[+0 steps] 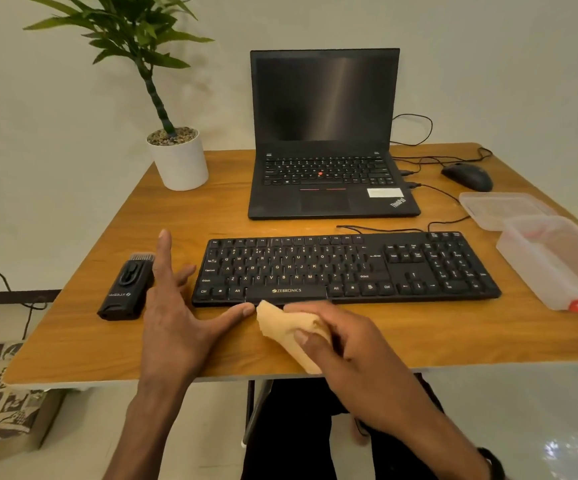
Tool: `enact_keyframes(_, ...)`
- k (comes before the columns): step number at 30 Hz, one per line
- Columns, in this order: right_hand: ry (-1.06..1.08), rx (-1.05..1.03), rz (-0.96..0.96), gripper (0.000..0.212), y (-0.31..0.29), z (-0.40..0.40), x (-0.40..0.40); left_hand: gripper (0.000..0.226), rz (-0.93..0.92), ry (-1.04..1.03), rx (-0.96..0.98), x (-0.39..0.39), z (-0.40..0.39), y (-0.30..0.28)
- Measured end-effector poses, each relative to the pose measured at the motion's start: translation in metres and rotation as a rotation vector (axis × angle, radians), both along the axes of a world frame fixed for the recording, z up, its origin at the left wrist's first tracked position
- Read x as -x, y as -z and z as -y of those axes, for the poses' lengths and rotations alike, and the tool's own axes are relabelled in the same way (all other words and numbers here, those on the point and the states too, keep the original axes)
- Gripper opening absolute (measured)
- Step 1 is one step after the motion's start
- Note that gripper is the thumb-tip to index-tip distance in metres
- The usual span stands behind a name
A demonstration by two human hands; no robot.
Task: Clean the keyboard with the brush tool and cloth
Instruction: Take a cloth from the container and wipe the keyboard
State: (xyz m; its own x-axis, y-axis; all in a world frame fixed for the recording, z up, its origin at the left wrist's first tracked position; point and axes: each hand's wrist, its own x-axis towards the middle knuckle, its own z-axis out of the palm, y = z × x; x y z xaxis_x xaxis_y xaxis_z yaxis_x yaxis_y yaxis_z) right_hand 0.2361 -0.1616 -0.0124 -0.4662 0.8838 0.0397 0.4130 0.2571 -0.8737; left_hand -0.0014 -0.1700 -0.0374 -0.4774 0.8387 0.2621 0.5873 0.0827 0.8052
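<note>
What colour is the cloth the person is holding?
Pale yellow; the cloth, gripped in the right hand, shows best in the head view.

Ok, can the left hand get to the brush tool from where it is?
Probably yes. The left hand is open, fingers spread, right beside the brush tool, which lies on the table with nothing between them.

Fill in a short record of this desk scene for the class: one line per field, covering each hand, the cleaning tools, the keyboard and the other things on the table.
left hand: open, fingers spread, beside the keyboard's left end
right hand: grips the cloth
brush tool: lying on the table, left of the left hand
keyboard: black, wired, in front of the laptop
other things: potted plant, mouse, clear plastic box, its lid
</note>
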Motion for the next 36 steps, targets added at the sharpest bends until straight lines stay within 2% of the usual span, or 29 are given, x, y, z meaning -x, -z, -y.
enact_keyframes(4,0.228,0.613,-0.65,0.025,-0.008,-0.004,-0.007,0.133,-0.104,0.0,-0.159,-0.015,0.011,0.0)
enact_keyframes(6,0.274,0.765,-0.83,0.029,-0.012,-0.007,-0.019,0.122,-0.19,0.087,-0.243,-0.036,0.022,0.0)
enact_keyframes(8,0.31,0.824,-0.923,0.031,-0.014,-0.007,-0.031,0.111,-0.297,0.236,-0.27,-0.063,0.03,0.003)
enact_keyframes(12,0.338,0.794,-0.95,0.032,-0.014,-0.004,-0.053,0.084,-0.504,0.47,-0.311,-0.114,0.031,0.016)
enact_keyframes(14,0.326,0.769,-0.937,0.037,-0.013,0.0,-0.064,0.072,-0.463,0.511,-0.297,-0.13,0.029,0.018)
enact_keyframes(20,0.307,0.743,-0.922,0.057,-0.012,0.008,-0.092,0.062,-0.359,0.663,-0.191,-0.157,0.021,0.015)
enact_keyframes(25,0.263,0.745,-0.871,0.059,-0.009,0.014,-0.104,0.045,-0.12,0.675,-0.162,-0.173,0.022,0.01)
enact_keyframes(29,0.272,0.683,-0.747,0.039,-0.007,0.019,-0.109,0.036,0.267,0.651,-0.09,-0.182,0.025,-0.013)
enact_keyframes(31,0.275,0.673,-0.708,0.037,-0.008,0.022,-0.107,0.034,0.405,0.68,-0.039,-0.184,0.027,-0.023)
enact_keyframes(36,0.278,0.674,-0.679,0.043,-0.014,0.022,-0.106,0.035,0.521,0.671,0.026,-0.182,0.025,-0.031)
